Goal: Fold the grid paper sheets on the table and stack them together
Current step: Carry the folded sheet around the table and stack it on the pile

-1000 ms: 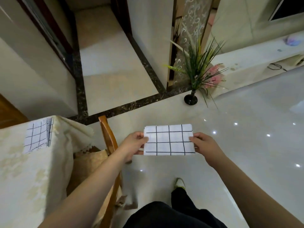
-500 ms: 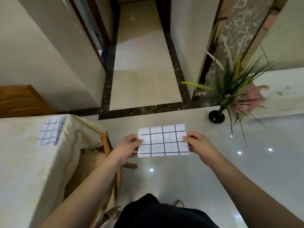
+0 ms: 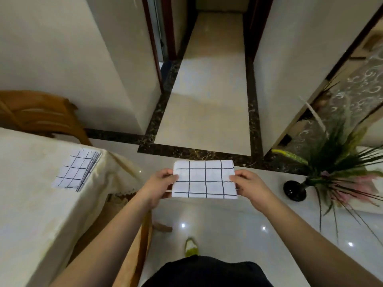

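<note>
Both hands (image 3: 159,188) (image 3: 249,186) pinching folded grid paper (image 3: 204,179), flat

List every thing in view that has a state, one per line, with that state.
Held sheet: folded, in the air over the floor, pinched at both ends.
Left hand: grip on the sheet's left edge.
Right hand: grip on the sheet's right edge.
Stack: folded sheets lying flat on the table near its corner, untouched.
Vase: upright on the floor, holding a plant.
</note>
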